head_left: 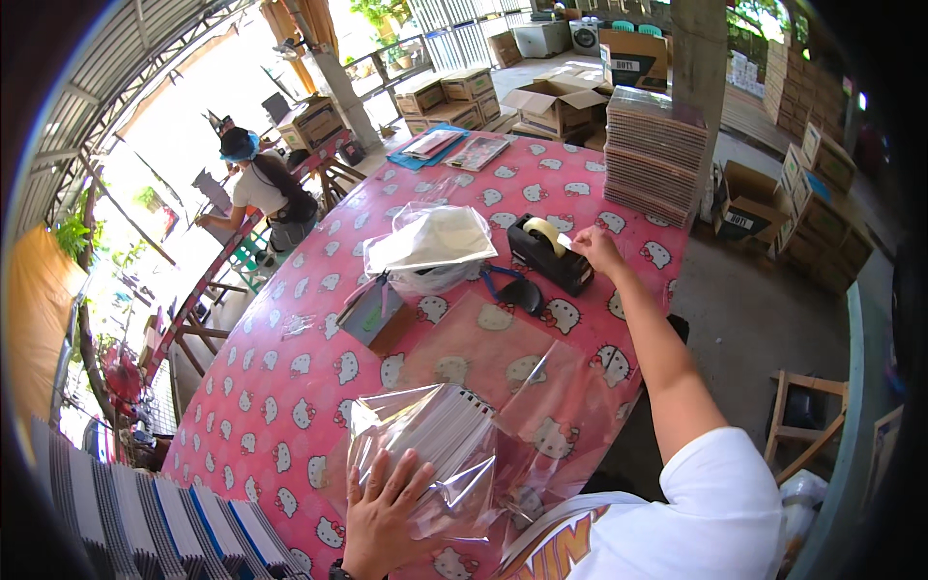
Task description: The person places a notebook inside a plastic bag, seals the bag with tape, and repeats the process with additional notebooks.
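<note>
My left hand, fingers spread, presses flat on a stack of white-paged booklets wrapped in clear plastic at the near side of the table. Farther off to the right, my right hand has its fingers pinched at the front end of a black tape dispenser. A short piece of tape shows at the fingertips. Beside the dispenser lies a dark object with blue handles, perhaps scissors. Clear plastic sheets are spread between the booklets and the dispenser.
A plastic-covered white bundle and a small box stand mid-table. A tall booklet stack rises at the far right. More booklets are at lower left. Cartons stand beyond the pink table; another person works at left.
</note>
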Available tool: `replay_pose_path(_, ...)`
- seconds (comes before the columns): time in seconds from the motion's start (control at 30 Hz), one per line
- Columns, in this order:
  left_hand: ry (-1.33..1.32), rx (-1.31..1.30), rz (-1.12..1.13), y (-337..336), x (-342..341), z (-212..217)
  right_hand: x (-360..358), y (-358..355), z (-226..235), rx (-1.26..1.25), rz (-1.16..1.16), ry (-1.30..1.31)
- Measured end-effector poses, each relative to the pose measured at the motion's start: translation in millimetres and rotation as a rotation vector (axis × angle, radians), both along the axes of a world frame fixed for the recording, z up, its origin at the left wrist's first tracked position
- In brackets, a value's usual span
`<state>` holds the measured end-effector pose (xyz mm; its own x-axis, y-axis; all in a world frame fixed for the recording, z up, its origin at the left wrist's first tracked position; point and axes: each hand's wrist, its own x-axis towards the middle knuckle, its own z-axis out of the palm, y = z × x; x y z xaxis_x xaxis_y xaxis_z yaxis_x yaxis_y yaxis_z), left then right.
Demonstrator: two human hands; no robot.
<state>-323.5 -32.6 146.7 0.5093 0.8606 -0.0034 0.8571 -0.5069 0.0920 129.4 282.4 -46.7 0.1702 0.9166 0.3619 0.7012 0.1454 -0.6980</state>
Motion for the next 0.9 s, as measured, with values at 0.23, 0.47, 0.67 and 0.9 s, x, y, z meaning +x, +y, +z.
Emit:
replay_pose_path(0.23,-0.035,-0.033,0.022,3.4,4.5,2.8,18.0,-46.9,-48.8,-0.578,-0.098,0.676)
replay_pose_path(0.47,-0.030,-0.049,0.025,2.5,-0.6,2.7,-163.0,-111.0,145.3,-0.737,0.857,0.851)
replay_pose_path(0.67,-0.015,0.011,-0.049,2.0,-11.2,-2.5,-277.9,-188.1,235.4,-0.721,1.236,-0.054)
replay_pose_path(0.9,-0.022,0.075,-0.042,3.7,-13.8,-7.8,-304.9,-198.5,217.9,-0.349,0.921,-0.908)
